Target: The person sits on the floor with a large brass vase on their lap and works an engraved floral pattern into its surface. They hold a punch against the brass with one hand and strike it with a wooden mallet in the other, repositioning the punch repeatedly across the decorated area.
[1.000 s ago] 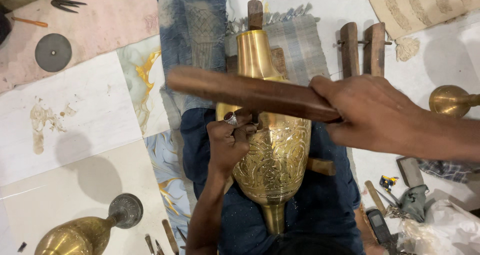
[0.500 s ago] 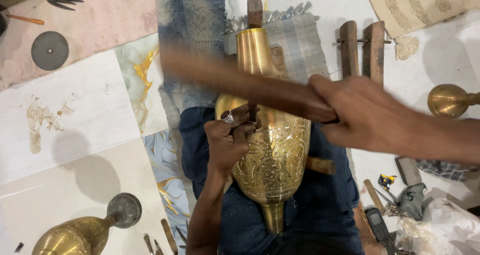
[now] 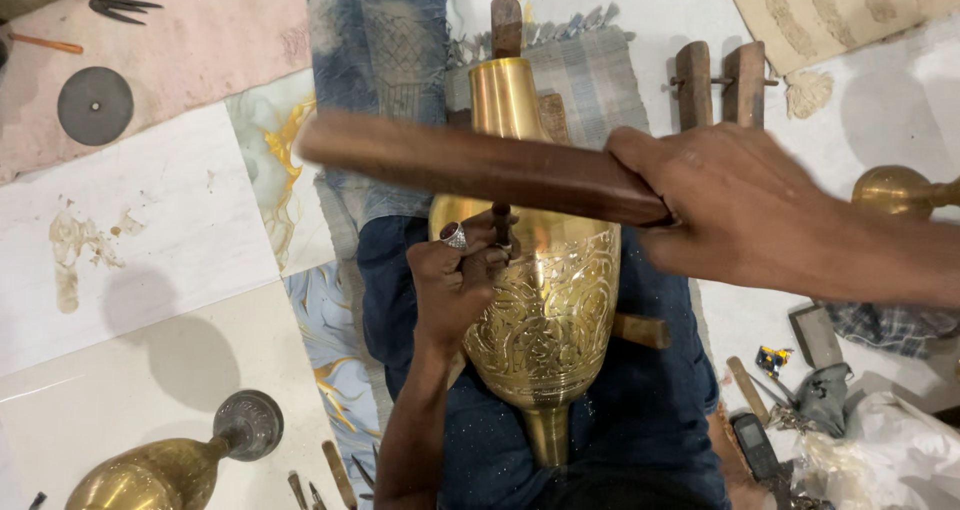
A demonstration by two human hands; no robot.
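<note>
The brass vase (image 3: 540, 300) lies across the person's lap, its long axis running from 12 o'clock at the neck to 6 o'clock at the foot. The left hand (image 3: 455, 280) is closed around a thin chisel (image 3: 502, 222), its tip set on the vase's upper body. The right hand (image 3: 740, 205), at 3 o'clock, grips a wooden mallet stick (image 3: 480, 165) lying crosswise from 3 to 9 o'clock, directly above the chisel's head, apart from it. Another brass vessel (image 3: 150, 470) lies on the floor at 7 o'clock.
</note>
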